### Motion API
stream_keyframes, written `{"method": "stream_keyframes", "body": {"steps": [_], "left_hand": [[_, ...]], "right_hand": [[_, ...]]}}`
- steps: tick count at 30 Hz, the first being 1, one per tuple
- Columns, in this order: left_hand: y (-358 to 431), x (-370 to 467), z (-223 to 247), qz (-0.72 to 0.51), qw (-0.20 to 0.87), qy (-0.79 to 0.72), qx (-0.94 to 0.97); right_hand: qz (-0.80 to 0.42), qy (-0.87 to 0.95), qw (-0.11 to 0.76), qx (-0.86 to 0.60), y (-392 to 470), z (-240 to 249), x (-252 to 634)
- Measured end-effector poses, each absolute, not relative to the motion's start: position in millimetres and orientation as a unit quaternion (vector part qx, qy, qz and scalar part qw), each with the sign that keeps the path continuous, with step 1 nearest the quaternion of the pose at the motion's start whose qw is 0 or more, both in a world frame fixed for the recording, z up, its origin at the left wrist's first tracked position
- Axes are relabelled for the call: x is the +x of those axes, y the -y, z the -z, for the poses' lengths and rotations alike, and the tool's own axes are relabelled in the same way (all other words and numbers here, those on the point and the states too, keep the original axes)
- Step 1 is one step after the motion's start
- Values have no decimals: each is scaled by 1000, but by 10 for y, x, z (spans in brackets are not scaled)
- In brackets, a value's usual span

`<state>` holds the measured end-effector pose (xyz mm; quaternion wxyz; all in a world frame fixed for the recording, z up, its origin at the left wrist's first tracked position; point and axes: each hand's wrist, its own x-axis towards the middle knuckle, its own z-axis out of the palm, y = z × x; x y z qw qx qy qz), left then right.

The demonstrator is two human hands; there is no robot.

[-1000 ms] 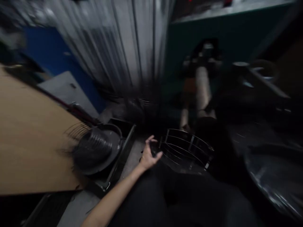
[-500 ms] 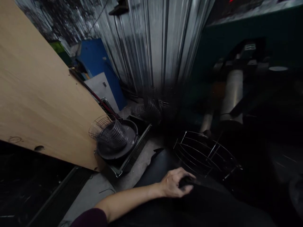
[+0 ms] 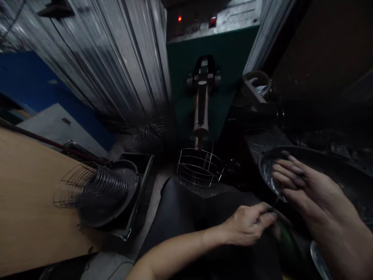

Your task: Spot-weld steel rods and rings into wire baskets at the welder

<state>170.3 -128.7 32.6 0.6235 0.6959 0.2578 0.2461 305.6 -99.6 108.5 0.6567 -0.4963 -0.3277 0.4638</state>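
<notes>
My left hand [image 3: 247,224] is closed over the dark cloth on my lap [image 3: 201,210], thumb and fingers pinched together; what lies between them is too dark to tell. To its right, my right hand [image 3: 300,186] is closed too, its fingers curled beside the rim of a dark round basin [image 3: 265,155]. Whatever it grips cannot be made out. A round wire frame [image 3: 201,167] stands beyond my lap, below a metal machine arm [image 3: 201,109].
At the left, wire rings [image 3: 107,181] rest on a dark round pan [image 3: 128,171] beside a wooden board [image 3: 35,202]. A green machine [image 3: 233,50] with a red light [image 3: 180,18] stands ahead. Corrugated metal [image 3: 128,50] and a blue panel [image 3: 37,81] are behind.
The view has turned right, so the machine now stands near the centre. My right hand and the basin have come into view. My left hand is further right, its fingers pinched closer together.
</notes>
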Motion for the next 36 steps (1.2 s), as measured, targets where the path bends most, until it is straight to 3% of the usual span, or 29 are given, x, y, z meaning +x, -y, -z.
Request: {"method": "stream_keyframes", "body": {"steps": [3,8,14,18,21,23,28,36], "left_hand": [[1295,1533,-128,-274,636,-268,670],[1196,1343,83,-314,608,-314,658],[881,1187,-152,-330,585,-360,647],[696,632,-333,-327,414,-371,765],[391,228,-390,-366,246,-413,797],[129,128,-339,-346,194,-417,818],[-243,303,16,-422,249,-392,778],[-183,218,316,-537,273,-344,720]], "right_hand": [[-524,297,659,-450,771,-1188,2989],[-510,311,667,-446,613,-1151,2952],[-320,529,519,-590,951,-565,2387],[-410,504,502,-571,720,-455,2346],[-477,450,543,-524,262,-489,2412],[-505,410,573,-499,-30,-473,2421],[-566,359,574,-470,-358,-368,2306],[-568,390,573,-445,-404,-421,2126]]}}
